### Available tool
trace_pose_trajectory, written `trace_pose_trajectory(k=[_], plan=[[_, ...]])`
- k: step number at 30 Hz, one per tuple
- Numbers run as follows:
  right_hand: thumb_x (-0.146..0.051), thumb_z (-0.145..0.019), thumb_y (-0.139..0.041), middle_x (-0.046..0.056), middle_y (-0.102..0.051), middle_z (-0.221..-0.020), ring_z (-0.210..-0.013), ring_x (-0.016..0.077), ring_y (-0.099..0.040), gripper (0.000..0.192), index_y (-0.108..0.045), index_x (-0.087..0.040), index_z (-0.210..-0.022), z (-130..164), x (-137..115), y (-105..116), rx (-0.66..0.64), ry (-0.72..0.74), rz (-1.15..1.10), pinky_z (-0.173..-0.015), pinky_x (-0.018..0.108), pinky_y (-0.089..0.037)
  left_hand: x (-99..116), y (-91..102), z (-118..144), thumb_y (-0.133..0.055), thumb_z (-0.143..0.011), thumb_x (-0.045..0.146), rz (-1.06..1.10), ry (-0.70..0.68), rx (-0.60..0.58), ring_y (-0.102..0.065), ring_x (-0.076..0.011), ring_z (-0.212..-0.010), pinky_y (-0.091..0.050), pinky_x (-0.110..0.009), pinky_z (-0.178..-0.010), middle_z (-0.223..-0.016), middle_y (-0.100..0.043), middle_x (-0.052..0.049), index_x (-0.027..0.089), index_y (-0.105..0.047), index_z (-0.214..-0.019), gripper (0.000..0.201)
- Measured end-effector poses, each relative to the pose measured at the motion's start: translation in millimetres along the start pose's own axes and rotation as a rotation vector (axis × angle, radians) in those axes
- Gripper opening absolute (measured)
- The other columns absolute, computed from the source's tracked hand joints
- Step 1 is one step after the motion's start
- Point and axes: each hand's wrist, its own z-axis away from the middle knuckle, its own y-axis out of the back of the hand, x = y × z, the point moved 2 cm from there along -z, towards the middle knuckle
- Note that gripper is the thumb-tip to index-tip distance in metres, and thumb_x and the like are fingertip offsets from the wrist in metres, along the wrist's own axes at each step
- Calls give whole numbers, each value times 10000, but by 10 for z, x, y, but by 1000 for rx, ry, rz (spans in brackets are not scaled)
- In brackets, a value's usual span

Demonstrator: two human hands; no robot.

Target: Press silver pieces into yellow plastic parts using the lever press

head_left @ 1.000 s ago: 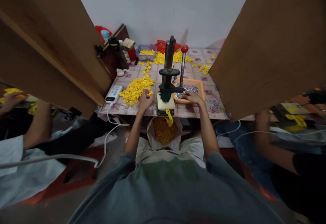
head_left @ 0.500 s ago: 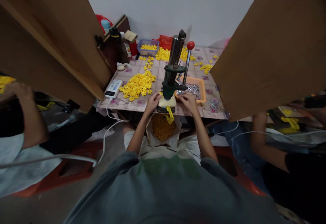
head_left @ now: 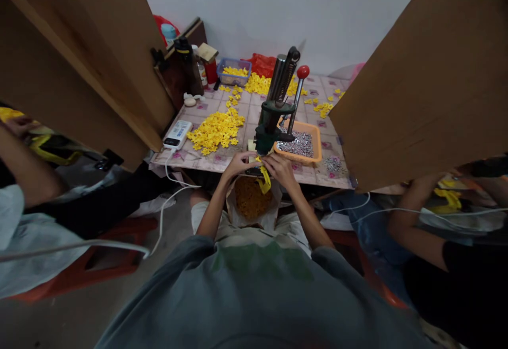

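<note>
Small green cast-metal press (head_left: 273,121) with a shiny steel column and a red ball-topped lever (head_left: 302,72) sits at the near edge of a tile-patterned tabletop (head_left: 246,111). Both hands meet at its base: left hand (head_left: 238,163) and right hand (head_left: 279,166) have fingers curled in around something tiny there, but it's too small and covered to make out. Whether either hand is really pinching it, I can't tell. A yellow plastic strip (head_left: 264,181) hangs off the table edge just below the hands, over a white bag (head_left: 251,201) full of yellow-orange bits. A loose pile of little yellow plastic pieces (head_left: 216,129) lies left of the press, an orange tray (head_left: 300,145) of glittery metal bits right. Brown boards (head_left: 420,74) block both sides.
</note>
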Motion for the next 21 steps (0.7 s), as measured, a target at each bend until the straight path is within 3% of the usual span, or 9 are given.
trace_pose_trajectory(k=[3,6,8,12,13,15,17,19,21], plan=[[-292,-1137,-483,123,-779,-1042,-915,233,-712,366,-818,-185,-1240,58,-33,-23,-47,50,128,-845,359,-555,7,8,4,-885,-788,629,-26,-17,-28,-461,-115,-625,-387,-248,-598,-786,-710,-24,132,-827,-1088,583],[-313,-1105,-522,105,-741,-953,-871,232,-678,361,-803,-205,-1305,120,-49,70,-43,124,131,-836,378,-547,-11,9,-6,-885,-801,612,-32,-50,-16,-437,-92,-616,-366,-236,-576,-901,-736,-38,136,-823,-1099,565],[-375,-1107,-495,110,-716,-953,-914,254,-669,381,-793,-208,-1275,20,33,289,177,92,66,-879,423,-549,-19,7,-21,-869,-828,598,-31,-82,17,-463,-89,-643,-398,-238,-601,-1048,-751,-72,140,-819,-1123,547],[-502,-1151,-291,129,-651,-1255,-1202,290,-631,494,-651,-227,-1347,-755,584,961,930,-274,-228,-1046,550,-525,-16,-8,-57,-849,-855,595,-29,-104,57,-548,-117,-717,-487,-270,-691,-1163,-745,-117,139,-821,-1126,531],[-544,-1150,-237,125,-628,-1314,-1219,283,-632,537,-603,-234,-1390,-1070,754,1081,947,-352,-344,-1024,549,-539,-15,-12,-63,-851,-853,597,-31,-102,60,-584,-134,-755,-510,-280,-719,-1175,-748,-125,140,-820,-1131,536],[-644,-1133,-122,130,-642,-1239,-1101,264,-667,680,-560,-198,-1399,-1719,1021,1202,738,-481,-614,-925,511,-565,-16,-17,-69,-862,-843,598,-28,-89,69,-660,-178,-872,-556,-303,-792,-1224,-752,-141,143,-810,-1172,564],[-716,-1104,-37,115,-661,-1067,-907,222,-646,805,-555,-152,-1353,-2160,1090,1209,557,-578,-799,-828,438,-549,-25,-19,-66,-888,-814,603,-1,-67,84,-704,-220,-1002,-585,-326,-865,-1291,-744,-155,145,-786,-1238,632],[-756,-1072,29,63,-620,-895,-731,180,-553,880,-555,-142,-1310,-2226,931,1172,555,-622,-891,-742,380,-505,-37,-22,-58,-917,-780,608,39,-42,90,-720,-242,-1062,-601,-336,-895,-1329,-735,-159,149,-752,-1316,724],[-801,-1037,58,10,-530,-773,-623,165,-456,919,-580,-173,-1245,-1893,594,1131,670,-565,-909,-673,351,-459,-48,-27,-50,-927,-774,611,60,-19,94,-723,-228,-998,-605,-324,-849,-1289,-745,-147,159,-702,-1407,809]])
